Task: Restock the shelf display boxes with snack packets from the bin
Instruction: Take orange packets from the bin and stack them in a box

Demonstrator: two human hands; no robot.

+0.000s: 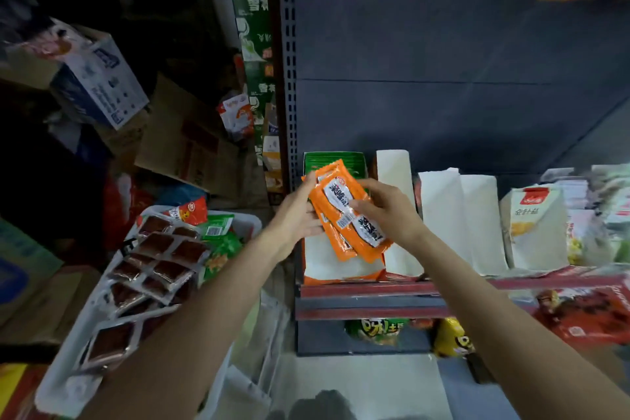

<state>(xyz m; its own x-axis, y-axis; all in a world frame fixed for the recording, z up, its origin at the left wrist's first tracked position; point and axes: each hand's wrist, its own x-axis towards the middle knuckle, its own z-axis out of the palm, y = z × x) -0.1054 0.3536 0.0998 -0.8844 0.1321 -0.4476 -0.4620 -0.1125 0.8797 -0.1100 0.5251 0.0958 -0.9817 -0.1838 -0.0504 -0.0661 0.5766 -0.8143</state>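
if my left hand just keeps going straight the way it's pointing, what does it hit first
Probably the green display box at the back of the shelf. The left hand points up and forward, gripping the orange snack packets, with that box just beyond its fingertips, though depth is unclear.

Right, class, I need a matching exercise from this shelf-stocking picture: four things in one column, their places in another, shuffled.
Things:
1. orange packets
2. brown packets
3. white bin
4. orange display box

Places:
A. lower left, beside the shelf
B. on the shelf, under the hands
C. held in both hands
D. in the bin

Pairs: 1-C, 2-D, 3-A, 4-B
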